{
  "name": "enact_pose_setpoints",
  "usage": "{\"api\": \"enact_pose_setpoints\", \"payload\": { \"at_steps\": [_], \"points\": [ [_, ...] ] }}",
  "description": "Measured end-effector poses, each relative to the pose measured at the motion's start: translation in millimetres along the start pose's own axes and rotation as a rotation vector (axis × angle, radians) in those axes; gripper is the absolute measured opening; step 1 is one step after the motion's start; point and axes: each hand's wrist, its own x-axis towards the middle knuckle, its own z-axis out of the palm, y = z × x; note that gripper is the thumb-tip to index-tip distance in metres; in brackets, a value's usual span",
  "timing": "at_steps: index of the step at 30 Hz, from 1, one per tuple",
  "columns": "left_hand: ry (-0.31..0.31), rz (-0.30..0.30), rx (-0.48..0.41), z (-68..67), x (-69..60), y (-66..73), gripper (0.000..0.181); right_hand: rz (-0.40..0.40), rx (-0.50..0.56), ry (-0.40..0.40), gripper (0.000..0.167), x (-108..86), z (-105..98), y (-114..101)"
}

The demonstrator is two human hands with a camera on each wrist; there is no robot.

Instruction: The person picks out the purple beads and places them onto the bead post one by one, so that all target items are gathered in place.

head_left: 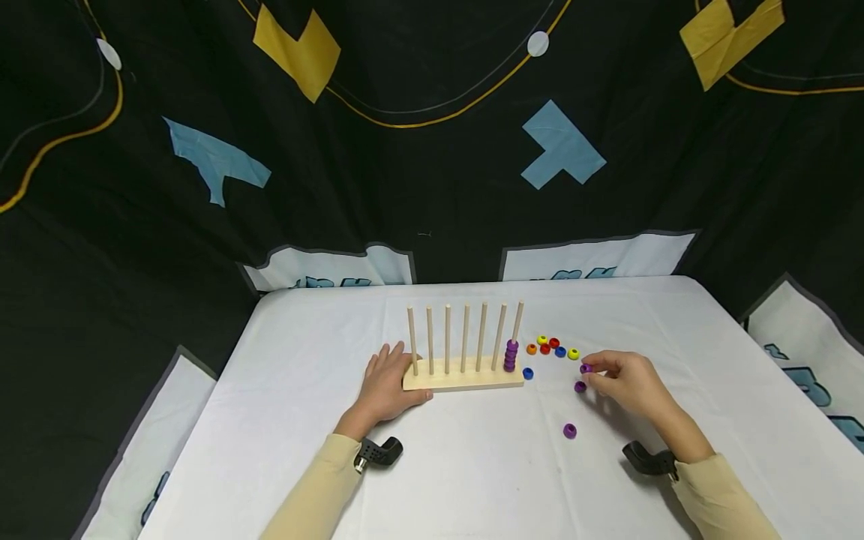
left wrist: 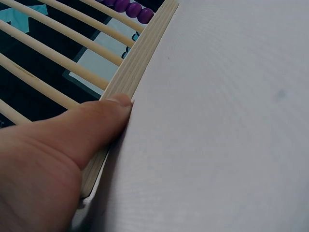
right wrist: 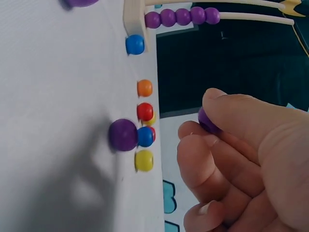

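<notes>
A wooden peg stand (head_left: 466,381) with several upright pegs stands on the table. Several purple beads (head_left: 510,356) are stacked on its rightmost peg; the other pegs are bare. My left hand (head_left: 386,384) grips the stand's left end, its thumb (left wrist: 108,113) along the front edge of the base. Right of the stand, my right hand (head_left: 629,380) pinches a purple bead (right wrist: 206,122) between thumb and fingers, raised off the table. Below that hand lies another purple bead (head_left: 580,387), and a further purple bead (head_left: 570,431) sits nearer the front.
Right of the stand lie loose beads: an orange bead (head_left: 531,349), red beads (head_left: 554,343), yellow beads (head_left: 573,353) and blue beads (head_left: 560,352). One blue bead (head_left: 528,373) is close to the base's right end. A white cloth covers the table (head_left: 472,472); a dark curtain hangs behind.
</notes>
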Motion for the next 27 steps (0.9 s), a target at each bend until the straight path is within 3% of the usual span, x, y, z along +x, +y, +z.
{"api": "enact_pose_setpoints", "payload": {
  "at_steps": [13, 27],
  "points": [
    [0.008, 0.008, -0.021, 0.1, -0.3, -0.6, 0.068, -0.069, 0.125, 0.055, 0.029, 15.2, 6.0, -12.4],
    [0.007, 0.006, -0.02, -0.6, 0.0, -0.2, 0.067, -0.05, 0.176, 0.048, 0.025, 23.7, 7.7, -25.3]
  ]
}}
